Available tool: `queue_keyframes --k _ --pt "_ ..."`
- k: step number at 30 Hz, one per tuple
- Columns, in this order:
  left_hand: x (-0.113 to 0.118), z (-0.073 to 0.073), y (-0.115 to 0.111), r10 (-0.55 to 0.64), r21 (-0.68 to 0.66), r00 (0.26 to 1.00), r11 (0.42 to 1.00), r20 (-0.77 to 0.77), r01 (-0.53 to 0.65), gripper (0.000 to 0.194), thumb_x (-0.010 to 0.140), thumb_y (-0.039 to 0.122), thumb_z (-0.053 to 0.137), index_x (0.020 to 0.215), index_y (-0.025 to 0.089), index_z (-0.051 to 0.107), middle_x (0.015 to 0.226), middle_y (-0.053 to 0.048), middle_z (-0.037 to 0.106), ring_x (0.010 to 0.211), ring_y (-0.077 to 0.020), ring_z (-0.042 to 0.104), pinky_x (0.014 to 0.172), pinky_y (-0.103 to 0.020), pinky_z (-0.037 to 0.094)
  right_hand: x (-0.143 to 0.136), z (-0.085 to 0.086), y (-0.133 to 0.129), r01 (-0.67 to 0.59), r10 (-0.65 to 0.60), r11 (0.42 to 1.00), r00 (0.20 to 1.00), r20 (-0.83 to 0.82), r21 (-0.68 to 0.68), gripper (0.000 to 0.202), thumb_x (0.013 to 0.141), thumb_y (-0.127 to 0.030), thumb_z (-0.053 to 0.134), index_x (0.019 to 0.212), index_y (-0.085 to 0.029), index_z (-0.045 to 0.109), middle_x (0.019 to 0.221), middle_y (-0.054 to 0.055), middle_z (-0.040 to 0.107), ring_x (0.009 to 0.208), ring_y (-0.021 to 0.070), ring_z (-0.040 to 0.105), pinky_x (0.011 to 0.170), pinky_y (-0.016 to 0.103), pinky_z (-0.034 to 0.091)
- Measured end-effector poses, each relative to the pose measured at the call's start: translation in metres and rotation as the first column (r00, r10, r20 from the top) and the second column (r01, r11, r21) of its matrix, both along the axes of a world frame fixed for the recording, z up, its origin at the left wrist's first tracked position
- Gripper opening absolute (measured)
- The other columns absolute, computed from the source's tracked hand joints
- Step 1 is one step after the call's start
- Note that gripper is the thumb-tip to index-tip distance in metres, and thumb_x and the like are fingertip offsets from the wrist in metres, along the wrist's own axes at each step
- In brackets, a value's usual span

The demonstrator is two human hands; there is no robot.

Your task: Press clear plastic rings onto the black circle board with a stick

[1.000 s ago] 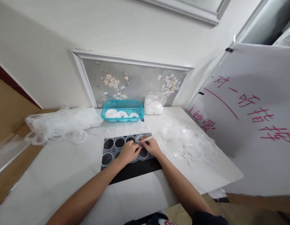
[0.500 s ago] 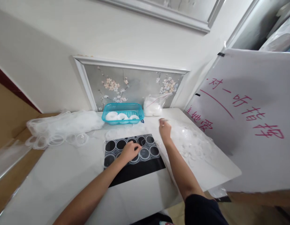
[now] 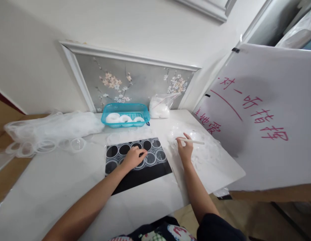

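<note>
My left hand rests over a black sheet printed with rows of grey-rimmed circles, which lies on the white table. Its thumb and forefinger are pinched together; what they hold, if anything, I cannot make out. Clear film seems to cover the printed part. To the right, my right hand grips a thin white pen-like stick with a dark tip pointing left. That hand is above a spread of clear plastic with small whitish pieces.
Behind the sheet stands a blue plastic basket holding white rings. A clear bag of white material is beside it. Translucent rings are heaped at the left. A whiteboard with red writing rises at the right.
My right hand has moved down and turned, so the white pen-like stick now shows in it. My left hand stays pinched over the sheet. The whole view has shifted somewhat.
</note>
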State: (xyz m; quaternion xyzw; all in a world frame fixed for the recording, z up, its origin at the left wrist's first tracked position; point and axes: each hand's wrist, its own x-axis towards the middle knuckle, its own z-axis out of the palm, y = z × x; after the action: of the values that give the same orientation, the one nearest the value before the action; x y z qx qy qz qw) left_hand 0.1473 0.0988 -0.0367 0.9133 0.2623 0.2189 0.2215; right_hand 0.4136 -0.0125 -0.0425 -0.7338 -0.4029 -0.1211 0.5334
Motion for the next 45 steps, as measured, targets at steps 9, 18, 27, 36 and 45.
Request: queue_keyframes --k 9,18,27,36,45 --pt "0.019 -0.004 -0.031 -0.235 0.186 0.965 0.949 -0.116 0.253 0.035 0.095 0.036 0.058 0.124 0.017 0.063 0.138 -0.013 0.059 0.131 -0.0291 0.052 0.107 -0.049 0.045 -0.058 -0.007 0.023 -0.511 0.473 0.846 0.851 -0.227 -0.154 0.028 0.086 -0.04 0.058 0.073 -0.021 0.074 0.084 0.004 0.077 0.082 0.0221 0.073 0.079 0.034 0.056" --pt "0.022 -0.018 -0.03 -0.247 0.179 0.933 0.938 -0.261 0.298 0.058 0.099 0.046 0.049 0.143 0.009 0.044 0.151 -0.016 0.045 0.144 -0.0315 0.035 0.117 -0.048 0.032 -0.054 -0.007 0.022 -0.516 0.458 0.831 0.847 -0.27 -0.209 0.029 0.089 -0.04 0.055 0.081 -0.02 0.074 0.088 0.006 0.078 0.085 0.0235 0.073 0.081 0.035 0.056" --pt "0.021 -0.014 -0.033 -0.28 0.143 0.902 0.929 -0.329 0.34 0.069 0.098 0.064 0.032 0.149 0.019 0.041 0.157 -0.01 0.034 0.147 -0.0314 0.027 0.12 -0.049 0.021 -0.057 -0.015 0.019 -0.492 0.462 0.815 0.871 -0.167 -0.307 0.02 0.09 -0.028 0.056 0.086 -0.024 0.075 0.097 0.006 0.078 0.115 0.0291 0.064 0.106 0.049 0.043" --pt "0.019 -0.012 -0.034 -0.299 0.108 0.888 0.928 -0.35 0.356 0.072 0.097 0.068 0.027 0.152 0.021 0.037 0.159 -0.009 0.032 0.149 -0.0294 0.025 0.12 -0.047 0.015 -0.05 -0.019 0.016 -0.49 0.416 0.811 0.867 -0.275 -0.319 0.022 0.09 -0.037 0.057 0.091 -0.026 0.077 0.099 0.006 0.078 0.121 0.0317 0.062 0.115 0.06 0.028" --pt "0.02 -0.015 -0.035 -0.287 0.139 0.895 0.926 -0.341 0.35 0.072 0.097 0.068 0.027 0.15 0.02 0.039 0.157 -0.009 0.035 0.148 -0.0297 0.027 0.12 -0.045 0.016 -0.046 -0.019 0.019 -0.502 0.417 0.803 0.858 -0.299 -0.321 0.025 0.089 -0.041 0.058 0.09 -0.027 0.078 0.096 0.006 0.078 0.122 0.0328 0.061 0.115 0.061 0.027"
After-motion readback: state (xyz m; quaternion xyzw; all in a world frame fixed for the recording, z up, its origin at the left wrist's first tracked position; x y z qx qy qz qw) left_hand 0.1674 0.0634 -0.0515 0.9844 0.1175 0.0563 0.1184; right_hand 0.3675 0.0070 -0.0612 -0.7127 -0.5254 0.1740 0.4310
